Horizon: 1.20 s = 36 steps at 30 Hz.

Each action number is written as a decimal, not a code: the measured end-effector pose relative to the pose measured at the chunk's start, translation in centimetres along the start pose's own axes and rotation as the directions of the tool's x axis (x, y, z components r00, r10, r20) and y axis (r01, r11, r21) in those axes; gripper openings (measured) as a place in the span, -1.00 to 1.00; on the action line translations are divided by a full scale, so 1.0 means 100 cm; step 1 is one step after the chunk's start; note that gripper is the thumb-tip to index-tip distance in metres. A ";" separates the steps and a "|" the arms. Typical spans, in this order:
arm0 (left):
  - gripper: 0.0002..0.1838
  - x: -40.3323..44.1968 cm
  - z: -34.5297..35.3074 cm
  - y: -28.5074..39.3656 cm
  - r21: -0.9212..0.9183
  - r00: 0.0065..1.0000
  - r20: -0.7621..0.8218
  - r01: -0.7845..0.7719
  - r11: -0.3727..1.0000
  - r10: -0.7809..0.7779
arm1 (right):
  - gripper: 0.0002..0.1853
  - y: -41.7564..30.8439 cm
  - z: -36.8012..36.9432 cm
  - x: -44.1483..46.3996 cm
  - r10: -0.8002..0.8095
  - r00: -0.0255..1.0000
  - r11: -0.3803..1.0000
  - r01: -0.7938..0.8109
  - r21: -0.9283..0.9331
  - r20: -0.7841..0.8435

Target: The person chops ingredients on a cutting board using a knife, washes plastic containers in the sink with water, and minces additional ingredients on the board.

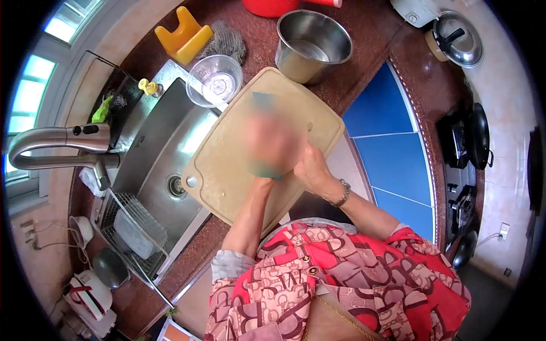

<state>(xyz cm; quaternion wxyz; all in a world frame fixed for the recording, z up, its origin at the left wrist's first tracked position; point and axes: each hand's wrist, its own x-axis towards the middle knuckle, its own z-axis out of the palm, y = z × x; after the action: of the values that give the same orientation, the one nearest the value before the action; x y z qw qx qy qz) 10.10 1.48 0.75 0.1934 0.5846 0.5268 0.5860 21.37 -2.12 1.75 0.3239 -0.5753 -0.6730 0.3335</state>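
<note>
A tan cutting board [224, 165] bridges the right part of the sink and the counter. My left hand [265, 170] is over the board, largely lost in a blurred patch, so its fingers cannot be made out. Green-blue bits show at the top and bottom of that patch. Close beside it, my right hand [312, 166] is closed at the board's right side, its fingertips partly hidden by the blur; what it holds is unclear. A watch is on the right wrist. Beyond the board's far corner stands a steel pot [289, 59], and a clear plastic bowl [210, 85] is at the far left.
The steel sink [151, 148] with its faucet [62, 148] lies left, a wire rack [136, 227] at its near end. A yellow holder [182, 37], grey mesh [227, 44] and red pot [270, 7] are at the back. Far right are a lidded pan [458, 45] and stove [455, 142].
</note>
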 end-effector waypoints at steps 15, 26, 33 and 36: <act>-0.84 0.120 -0.019 -0.023 0.055 0.967 -0.178 -0.177 0.983 0.184 | -0.64 -0.065 0.010 0.106 -0.186 0.982 0.980 0.188 0.060 -0.036; -0.88 0.163 -0.039 -0.114 -0.075 0.987 -0.129 0.084 0.994 -0.093 | -0.68 -0.047 0.059 0.177 -0.140 0.988 0.974 0.125 -0.189 -0.069; -0.78 0.168 -0.059 -0.130 -0.179 0.895 0.065 0.445 0.878 -0.440 | -0.79 -0.048 0.060 0.176 -0.234 0.964 0.964 0.212 -0.160 -0.130; -0.84 0.170 -0.061 -0.115 -0.199 0.880 0.025 0.469 0.860 -0.474 | -0.77 -0.046 0.059 0.177 -0.201 0.966 0.974 0.179 -0.139 -0.162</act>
<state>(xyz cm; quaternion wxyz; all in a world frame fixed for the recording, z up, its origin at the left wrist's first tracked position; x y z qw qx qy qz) -3.90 17.66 0.63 0.3817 0.4083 0.5948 0.5777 11.67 14.45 3.08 0.3761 -0.5538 -0.7134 0.2071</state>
